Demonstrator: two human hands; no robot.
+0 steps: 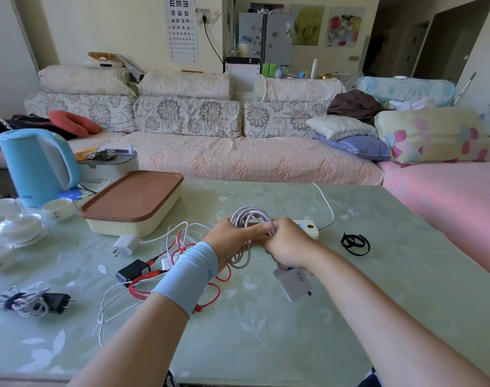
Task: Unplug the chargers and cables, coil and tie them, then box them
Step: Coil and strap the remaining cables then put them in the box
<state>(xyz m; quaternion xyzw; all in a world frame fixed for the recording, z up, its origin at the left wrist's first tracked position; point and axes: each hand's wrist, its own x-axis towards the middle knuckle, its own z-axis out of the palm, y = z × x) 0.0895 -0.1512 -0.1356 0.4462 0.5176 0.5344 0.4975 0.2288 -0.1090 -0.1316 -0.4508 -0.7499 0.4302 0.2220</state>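
Now mid-coiling at frame centre: left hand point(232, 243) and right hand point(289, 247) both curl fingers round the white cable coil point(249, 217), its 90W charger point(292, 284) dangling below; next, likely, reach the black ties point(355, 244) at centre right to bind it

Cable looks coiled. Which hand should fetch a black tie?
Probably right: the black ties lie on the table just beyond the right hand. The left hand grips the coiled cable and is farther away.
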